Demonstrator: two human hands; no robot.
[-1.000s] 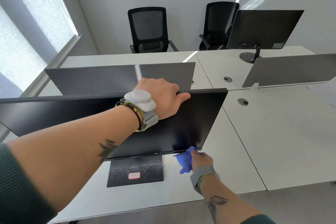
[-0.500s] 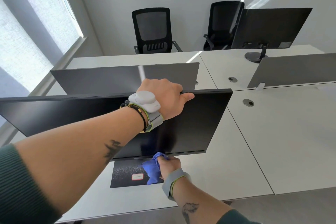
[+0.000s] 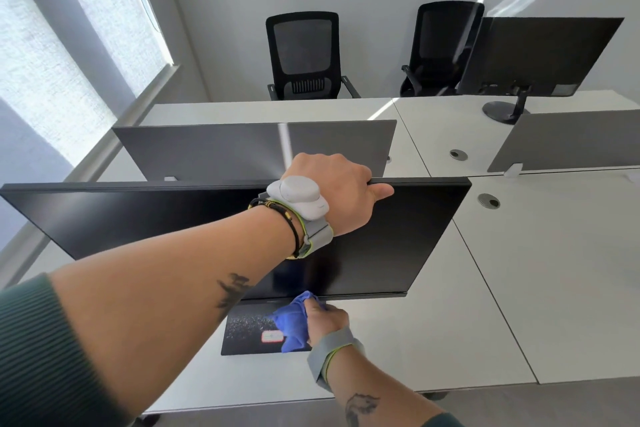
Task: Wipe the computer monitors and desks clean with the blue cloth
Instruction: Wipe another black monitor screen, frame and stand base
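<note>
A wide black monitor (image 3: 398, 246) stands on the white desk (image 3: 433, 333) in front of me, its flat black base (image 3: 246, 336) speckled with dust and bearing a small red-edged label. My left hand (image 3: 332, 187) grips the monitor's top edge, fingers curled over the back, thumb along the front. My right hand (image 3: 323, 319) holds the bunched blue cloth (image 3: 292, 324) against the screen's bottom edge, just above the base. A second monitor (image 3: 540, 55) stands at the back right, its rear facing me.
Grey divider panels (image 3: 242, 149) run between the facing desks, another panel (image 3: 571, 142) at right. Two black office chairs (image 3: 304, 55) stand by the far wall. Round cable grommets (image 3: 488, 200) sit in the desktops. Windows with blinds (image 3: 52, 62) line the left side.
My right hand has slid the blue cloth leftward along the monitor's bottom edge, from near its right corner to above the base. My left hand keeps its grip on the top edge.
</note>
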